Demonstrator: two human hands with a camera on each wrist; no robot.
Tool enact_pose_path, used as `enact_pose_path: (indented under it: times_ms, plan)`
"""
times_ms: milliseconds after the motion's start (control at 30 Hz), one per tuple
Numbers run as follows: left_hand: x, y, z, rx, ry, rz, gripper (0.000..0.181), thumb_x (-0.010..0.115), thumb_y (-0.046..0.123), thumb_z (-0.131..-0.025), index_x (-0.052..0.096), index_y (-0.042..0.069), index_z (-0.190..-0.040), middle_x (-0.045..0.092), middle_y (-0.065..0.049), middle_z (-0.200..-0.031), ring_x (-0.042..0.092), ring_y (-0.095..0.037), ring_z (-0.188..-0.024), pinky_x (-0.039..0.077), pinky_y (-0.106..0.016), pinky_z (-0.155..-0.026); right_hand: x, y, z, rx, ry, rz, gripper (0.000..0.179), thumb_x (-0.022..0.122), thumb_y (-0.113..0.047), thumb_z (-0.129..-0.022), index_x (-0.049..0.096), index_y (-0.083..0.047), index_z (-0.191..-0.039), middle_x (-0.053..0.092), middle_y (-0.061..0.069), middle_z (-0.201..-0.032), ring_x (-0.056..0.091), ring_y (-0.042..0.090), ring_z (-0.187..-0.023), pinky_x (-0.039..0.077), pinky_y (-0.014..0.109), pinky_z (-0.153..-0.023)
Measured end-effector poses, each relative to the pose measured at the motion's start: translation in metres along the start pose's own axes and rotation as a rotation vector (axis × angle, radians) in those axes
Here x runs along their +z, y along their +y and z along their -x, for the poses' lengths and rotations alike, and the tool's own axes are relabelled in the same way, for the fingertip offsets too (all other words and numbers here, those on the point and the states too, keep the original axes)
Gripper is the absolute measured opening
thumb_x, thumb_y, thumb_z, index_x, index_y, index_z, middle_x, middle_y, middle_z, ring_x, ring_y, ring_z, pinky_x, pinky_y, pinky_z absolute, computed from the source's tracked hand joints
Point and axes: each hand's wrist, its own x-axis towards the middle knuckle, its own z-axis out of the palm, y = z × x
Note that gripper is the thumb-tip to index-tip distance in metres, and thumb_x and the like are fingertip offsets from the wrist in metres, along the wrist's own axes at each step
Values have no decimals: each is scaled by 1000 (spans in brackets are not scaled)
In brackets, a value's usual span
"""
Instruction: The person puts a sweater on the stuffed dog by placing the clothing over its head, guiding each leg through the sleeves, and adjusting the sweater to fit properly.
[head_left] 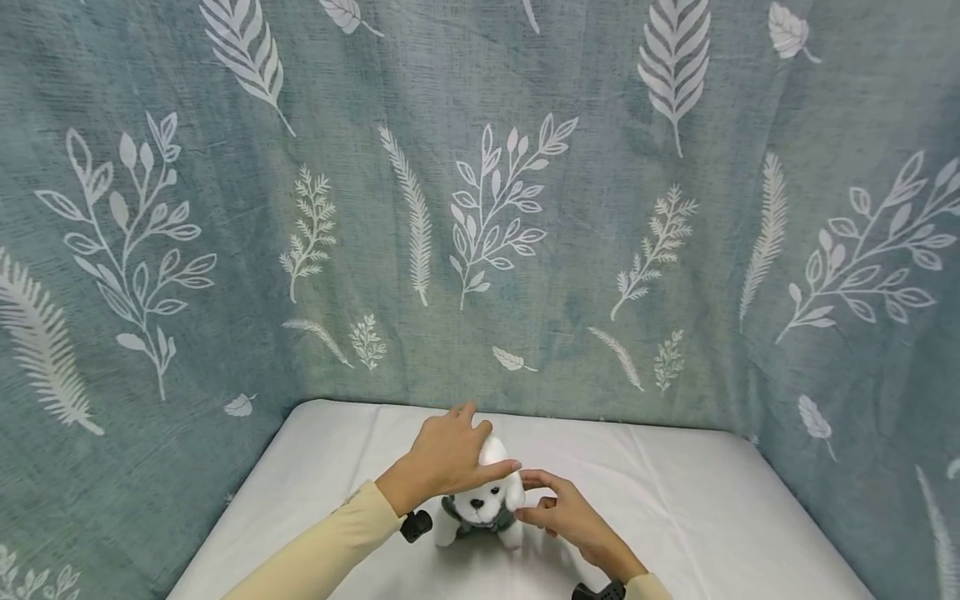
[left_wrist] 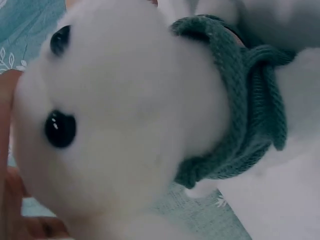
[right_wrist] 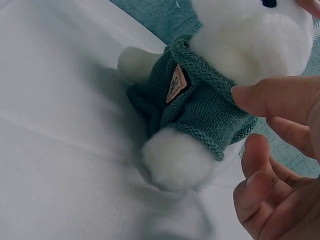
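Note:
A white plush dog [head_left: 480, 504] with black eyes and a black nose stands on the white surface, facing the head camera. It wears a green knitted sweater [right_wrist: 210, 107] with a small triangular patch on the front. My left hand [head_left: 444, 454] holds the dog's head from above, thumb across the forehead and the other fingers behind. Up close, the left wrist view shows the head filling most of the frame, with fingers [left_wrist: 10, 200] around its top. At the other side my right hand [head_left: 562, 512] grips near the neck, its thumb on the sweater's collar [right_wrist: 237, 95] and other fingers bent.
The white covered surface [head_left: 660, 500] spreads around the dog, with soft creases. A blue-green leaf-patterned fabric [head_left: 480, 350] rises behind it and along both sides. Dark wrist-worn devices show on the left wrist [head_left: 416, 526] and right wrist [head_left: 598, 592].

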Motion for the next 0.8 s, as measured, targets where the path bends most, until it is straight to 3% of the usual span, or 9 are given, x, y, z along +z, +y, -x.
enact_pose_path:
  times_ms: [100,200,333,467,600,800]
  plan:
    - [-2,3,0,-44,-38,-21,90,30,90,-89,71,19,-125,62,-13,-126,66,-24,-68,50,-35,-49,1,0,0,4,-2,-1,71,86,-29,-85,55,-10,-146,56,14,-139,49,14,-68,43,28,-56]
    - [-4,5,0,-85,-82,10,95,32,92,-86,69,17,-130,61,-19,-137,69,-29,-70,53,-38,-53,1,0,0,2,0,-4,70,86,-29,-85,55,-11,-146,54,16,-140,49,14,-68,43,29,-56]
    - [-5,8,0,-139,-148,119,97,40,92,-83,65,14,-135,58,-25,-138,71,-37,-82,57,-43,-63,1,1,1,-7,-1,-15,67,86,-28,-86,56,-13,-144,52,18,-141,49,14,-67,42,29,-56]
    - [-4,8,0,-166,-204,258,88,56,82,-83,61,13,-137,60,-22,-130,67,-33,-80,55,-44,-65,2,1,1,-13,2,-22,66,86,-26,-85,57,-13,-143,53,17,-140,49,14,-67,42,28,-55]
    - [-1,2,1,-147,-206,400,76,70,65,-81,60,13,-136,59,-16,-118,60,-22,-74,52,-37,-62,2,-1,1,-14,0,-20,65,86,-26,-85,57,-13,-142,54,17,-139,49,14,-67,42,28,-55]
    - [-7,-13,2,-46,-208,560,55,80,49,-81,66,21,-125,57,-6,-110,56,-19,-86,51,-33,-66,-1,-2,2,-20,-16,-19,63,83,-26,-89,56,-12,-145,50,22,-144,47,14,-66,42,29,-55]
